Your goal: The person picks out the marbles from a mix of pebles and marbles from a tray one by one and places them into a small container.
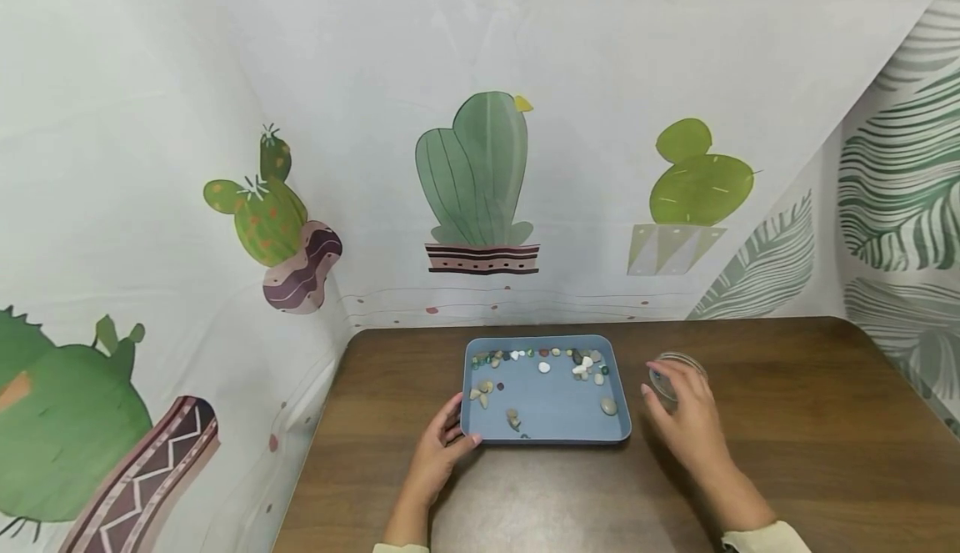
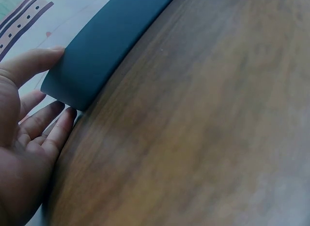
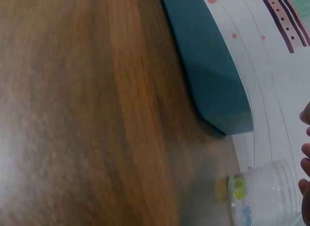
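A shallow blue tray (image 1: 555,428) lies on the table with several small stones along its far edge and in clusters. At its near left corner, my left hand (image 1: 441,453) holds the tray, thumb on the rim and fingers against the side wall. My right hand (image 1: 693,428) is just right of the tray, over a clear round jar (image 3: 266,197), with fingers loosely bent and nothing between them. Yellow-green beads (image 3: 239,186) and blue beads (image 3: 247,216) show low in the jar. In the head view the hand covers part of the jar.
White stones (image 1: 582,366) sit near the tray's back right, and a larger grey pebble (image 1: 608,406) by its right wall. The brown wooden table (image 1: 810,419) runs back to a wall hanging (image 1: 592,61) printed with cacti.
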Motion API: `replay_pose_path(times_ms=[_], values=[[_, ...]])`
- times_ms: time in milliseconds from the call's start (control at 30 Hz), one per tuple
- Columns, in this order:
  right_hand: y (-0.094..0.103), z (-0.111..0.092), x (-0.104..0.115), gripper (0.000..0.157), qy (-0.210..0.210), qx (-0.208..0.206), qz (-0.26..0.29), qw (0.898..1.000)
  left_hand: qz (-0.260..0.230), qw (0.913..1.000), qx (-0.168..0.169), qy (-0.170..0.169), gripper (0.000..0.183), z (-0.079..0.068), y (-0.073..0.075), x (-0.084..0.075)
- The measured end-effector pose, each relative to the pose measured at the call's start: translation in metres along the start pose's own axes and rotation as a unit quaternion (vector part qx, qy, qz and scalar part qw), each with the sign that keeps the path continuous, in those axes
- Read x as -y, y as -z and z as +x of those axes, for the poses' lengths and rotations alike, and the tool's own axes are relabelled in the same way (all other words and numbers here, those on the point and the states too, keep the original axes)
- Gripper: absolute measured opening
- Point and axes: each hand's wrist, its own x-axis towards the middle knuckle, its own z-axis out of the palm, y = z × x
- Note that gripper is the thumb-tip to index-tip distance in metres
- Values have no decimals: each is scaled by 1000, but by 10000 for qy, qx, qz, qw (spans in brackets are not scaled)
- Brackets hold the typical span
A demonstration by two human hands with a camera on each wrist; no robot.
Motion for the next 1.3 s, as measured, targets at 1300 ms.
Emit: replay_pose_path(times_ms=[1300], values=[[-54, 2, 39, 40, 407, 1143, -55, 9926, 72, 9999, -24, 117, 79, 1, 0, 0]])
